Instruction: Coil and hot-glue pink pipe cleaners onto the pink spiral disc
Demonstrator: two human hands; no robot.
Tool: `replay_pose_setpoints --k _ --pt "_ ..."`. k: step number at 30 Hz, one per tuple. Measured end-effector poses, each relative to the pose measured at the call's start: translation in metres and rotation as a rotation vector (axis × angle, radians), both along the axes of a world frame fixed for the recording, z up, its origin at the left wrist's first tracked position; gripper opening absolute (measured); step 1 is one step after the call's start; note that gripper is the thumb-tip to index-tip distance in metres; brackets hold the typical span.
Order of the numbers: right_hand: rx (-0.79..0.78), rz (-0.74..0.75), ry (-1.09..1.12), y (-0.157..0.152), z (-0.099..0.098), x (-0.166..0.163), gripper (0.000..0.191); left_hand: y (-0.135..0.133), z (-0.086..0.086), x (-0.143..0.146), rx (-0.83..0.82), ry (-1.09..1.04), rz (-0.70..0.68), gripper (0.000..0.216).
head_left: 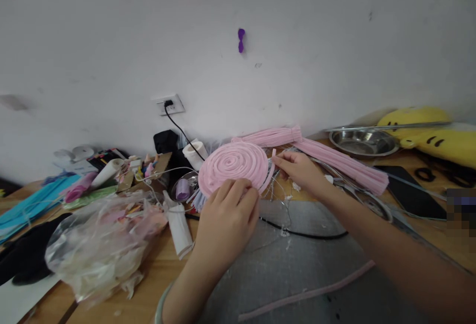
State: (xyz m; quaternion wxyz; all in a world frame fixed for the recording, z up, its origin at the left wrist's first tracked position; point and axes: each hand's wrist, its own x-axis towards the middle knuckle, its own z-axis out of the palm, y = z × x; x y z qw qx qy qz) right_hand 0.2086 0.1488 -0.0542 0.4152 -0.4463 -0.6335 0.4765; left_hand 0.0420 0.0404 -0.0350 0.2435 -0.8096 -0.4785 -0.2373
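Note:
My left hand [228, 220] is closed on the near edge of a pink spiral disc [232, 166] coiled from fuzzy pink stems, and holds it up, tilted toward me. At the disc's right rim my right hand [297, 169] pinches the loose end of the pink stem [273, 158]. Both hands hover over a grey mat [297, 264] on the wooden table [156, 274].
Bundles of pink stems [334, 158] lie behind the disc. A steel bowl [362, 141], yellow plush [435, 133] and a black phone [411, 192] sit right. A crumpled plastic bag [100, 242], blue stems [33, 205], white tubes and clutter fill the left. A black cable [305, 233] crosses the mat.

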Motion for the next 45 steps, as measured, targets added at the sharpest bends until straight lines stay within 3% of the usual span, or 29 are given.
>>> replay_pose_setpoints --k 18,23,28,32,42,45 --pt "0.146 0.027 0.043 0.006 -0.005 -0.008 0.027 0.001 0.001 -0.001 0.012 -0.052 -0.019 0.010" --pt "0.250 0.008 0.080 0.015 -0.010 -0.007 0.021 0.002 0.001 -0.002 0.007 -0.068 -0.048 0.009" --pt "0.185 0.135 0.082 0.021 -0.009 -0.004 0.023 0.000 0.002 -0.003 -0.027 -0.083 -0.093 0.013" --pt "0.130 0.167 0.086 0.018 -0.006 -0.004 0.023 0.000 0.002 -0.003 -0.028 -0.111 -0.054 0.010" --pt "0.271 0.166 0.128 0.028 -0.005 -0.007 0.020 -0.001 0.002 -0.005 -0.087 -0.187 -0.079 0.007" --pt "0.269 0.243 0.117 0.030 -0.002 -0.006 0.019 -0.001 0.002 -0.005 -0.085 -0.187 -0.096 0.008"
